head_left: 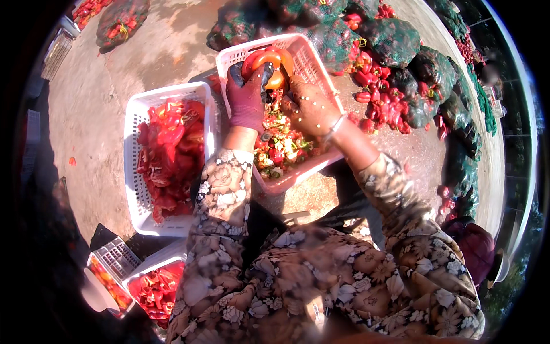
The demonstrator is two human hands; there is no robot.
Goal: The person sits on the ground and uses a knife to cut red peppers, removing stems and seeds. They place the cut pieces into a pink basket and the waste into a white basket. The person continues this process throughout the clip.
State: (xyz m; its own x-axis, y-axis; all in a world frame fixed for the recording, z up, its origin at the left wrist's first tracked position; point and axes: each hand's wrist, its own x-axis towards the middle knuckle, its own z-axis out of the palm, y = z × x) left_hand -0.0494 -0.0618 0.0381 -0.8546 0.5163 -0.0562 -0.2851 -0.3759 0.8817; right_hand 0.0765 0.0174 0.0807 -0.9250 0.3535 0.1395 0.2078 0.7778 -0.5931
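Note:
My left hand [247,94], in a purple glove with dark fingertips, is closed round an orange-red bell pepper [275,64] above the far part of a pale pink basket [298,182]. Close beside the pepper on the right, my bare right hand [312,108] has curled fingers and pale seeds stuck to its skin. What those fingers grip, if anything, is hidden. Beneath both hands the basket holds pepper cores and seedy scraps [281,149].
To the left stands a white basket [133,172] of red pepper pieces [172,149]. More crates with peppers [157,289] sit at lower left. Green net sacks [392,41] and loose red peppers [389,103] lie along the right. Another net sack [121,24] rests at far left.

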